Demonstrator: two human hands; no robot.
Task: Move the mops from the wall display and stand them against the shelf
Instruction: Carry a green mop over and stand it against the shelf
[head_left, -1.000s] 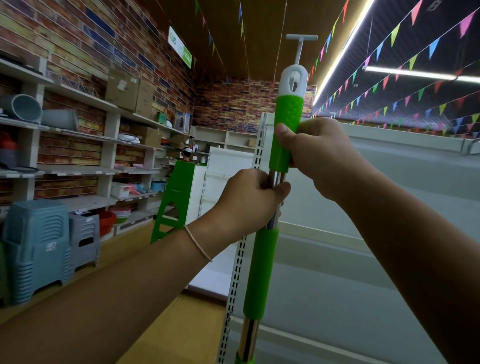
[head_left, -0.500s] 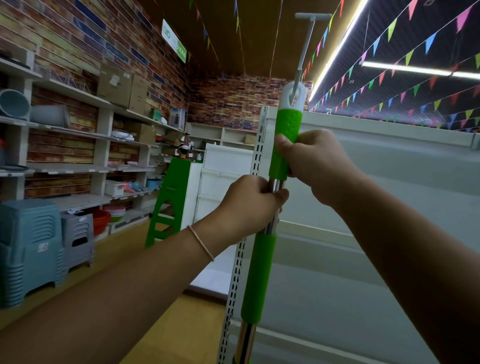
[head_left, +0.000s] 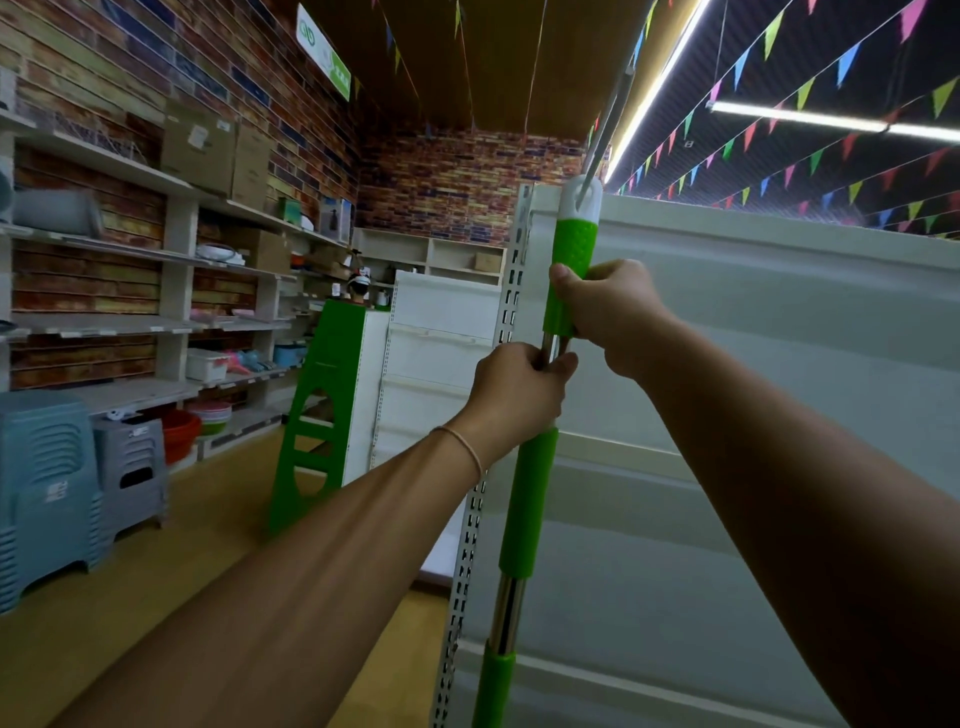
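both hands grip upright mop: right hand wraps dimpled green foam grip, left hand clenches shiny chrome tube beside perforated shelf upright.

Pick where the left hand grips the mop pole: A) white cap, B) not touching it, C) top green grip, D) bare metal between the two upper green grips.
D: the left hand wraps the bare metal of the mop pole, just below the right hand on the top green grip.
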